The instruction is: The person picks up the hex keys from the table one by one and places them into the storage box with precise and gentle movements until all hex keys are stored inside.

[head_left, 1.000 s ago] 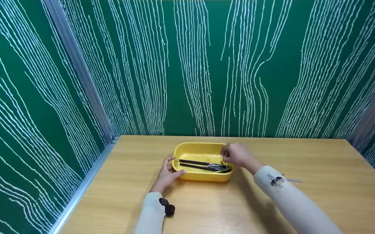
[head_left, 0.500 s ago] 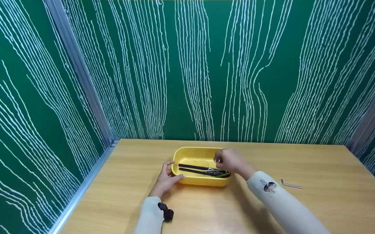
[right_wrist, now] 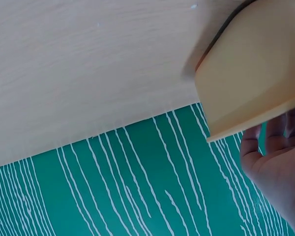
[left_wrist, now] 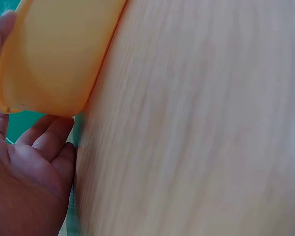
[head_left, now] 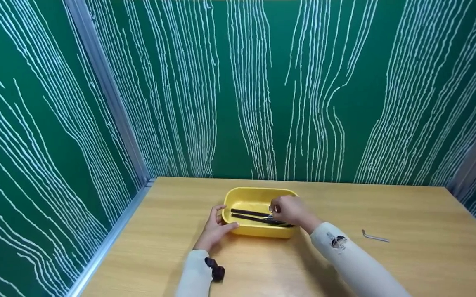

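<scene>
A yellow plastic bin (head_left: 258, 232) sits on the table, with two dark sticks (head_left: 249, 213) and some smaller tools, partly hidden, inside. My left hand (head_left: 213, 232) holds its left end, thumb on the front rim and fingers round the side. In the left wrist view the fingers lie against the bin's yellow wall (left_wrist: 59, 59). Over the right part of the bin, my right hand (head_left: 293, 211) has curled fingers pinching a small shiny metal piece (head_left: 270, 209), its kind too small to tell. The right wrist view shows that hand (right_wrist: 280, 162) beyond the bin's rim.
An L-shaped hex key (head_left: 376, 237) lies on the wooden table (head_left: 171, 206) to the right of the bin. Green panels (head_left: 304, 90) with wavy white lines stand behind and at both sides, joined by metal posts (head_left: 112, 90).
My right hand has moved left and lower into the bin with the small metal piece. The hex key has come out from behind the right sleeve. My left hand stays on the bin.
</scene>
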Motion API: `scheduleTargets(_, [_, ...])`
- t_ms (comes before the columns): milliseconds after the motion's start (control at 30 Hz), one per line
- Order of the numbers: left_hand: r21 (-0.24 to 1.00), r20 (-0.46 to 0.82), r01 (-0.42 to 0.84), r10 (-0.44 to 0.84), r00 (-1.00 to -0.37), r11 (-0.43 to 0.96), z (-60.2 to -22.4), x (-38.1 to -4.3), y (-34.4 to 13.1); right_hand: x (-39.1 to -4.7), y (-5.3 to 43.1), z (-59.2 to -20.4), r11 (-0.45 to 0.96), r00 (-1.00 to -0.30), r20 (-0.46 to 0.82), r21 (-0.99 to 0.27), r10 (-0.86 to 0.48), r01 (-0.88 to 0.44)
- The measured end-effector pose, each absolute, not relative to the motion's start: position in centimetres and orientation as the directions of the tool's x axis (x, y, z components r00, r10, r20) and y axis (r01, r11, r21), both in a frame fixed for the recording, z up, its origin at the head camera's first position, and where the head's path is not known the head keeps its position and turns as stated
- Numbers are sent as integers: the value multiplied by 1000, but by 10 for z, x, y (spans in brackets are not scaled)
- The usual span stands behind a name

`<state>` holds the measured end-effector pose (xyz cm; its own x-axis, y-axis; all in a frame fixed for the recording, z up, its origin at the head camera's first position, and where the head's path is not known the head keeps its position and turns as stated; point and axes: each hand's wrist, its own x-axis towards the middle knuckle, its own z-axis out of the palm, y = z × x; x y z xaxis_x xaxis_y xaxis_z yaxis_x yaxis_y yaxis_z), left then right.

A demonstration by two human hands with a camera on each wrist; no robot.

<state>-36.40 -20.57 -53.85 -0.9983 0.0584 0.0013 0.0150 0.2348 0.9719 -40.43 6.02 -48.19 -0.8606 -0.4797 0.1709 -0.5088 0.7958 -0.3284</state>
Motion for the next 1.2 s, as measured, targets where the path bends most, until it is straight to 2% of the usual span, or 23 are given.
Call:
scheduleTargets(300, [979,34,54,100,-994,196,-540,-363,-204,-403,60,-491,793,-837,240,-273,-492,-544])
scheduleTargets(700, [972,24,37,60,-998,231,-540,-363,-203,-406,59,-501,818,-860,222,-269,-460,-508])
scheduleTargets(967, [972,24,38,65,-998,233,-541,-364,-203,-408,60,-503,841,-905,151,-336,-397,-425])
scheduleTargets(1200, [986,18,35,102,-995,164,-534,-362,-206,-409,58,-506,846,-890,191,-280,-414,-453])
